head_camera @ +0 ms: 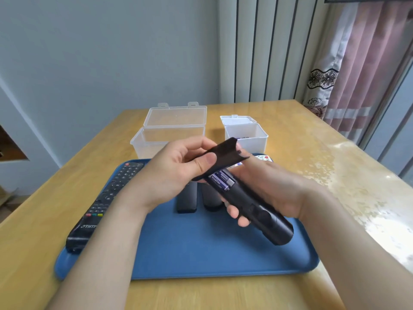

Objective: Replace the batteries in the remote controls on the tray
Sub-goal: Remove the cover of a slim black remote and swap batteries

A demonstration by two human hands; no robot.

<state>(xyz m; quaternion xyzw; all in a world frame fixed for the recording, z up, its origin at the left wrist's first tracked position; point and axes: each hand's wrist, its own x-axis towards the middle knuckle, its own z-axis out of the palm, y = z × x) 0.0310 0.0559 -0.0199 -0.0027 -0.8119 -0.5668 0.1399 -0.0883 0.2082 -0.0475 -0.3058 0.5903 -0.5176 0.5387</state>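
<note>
Above the blue tray my right hand grips a black remote turned back side up. Its battery bay is uncovered and two purple batteries lie inside. My left hand pinches the black battery cover between thumb and fingers, just above the bay. A long black remote with many buttons lies along the tray's left side. Two short black remotes lie in the tray's middle, partly hidden by my hands. A white remote peeks out behind my right hand.
A large clear plastic box with its lid up stands behind the tray. To its right stands a smaller white box, lid open, with dark items inside. The wooden table runs right toward a curtain.
</note>
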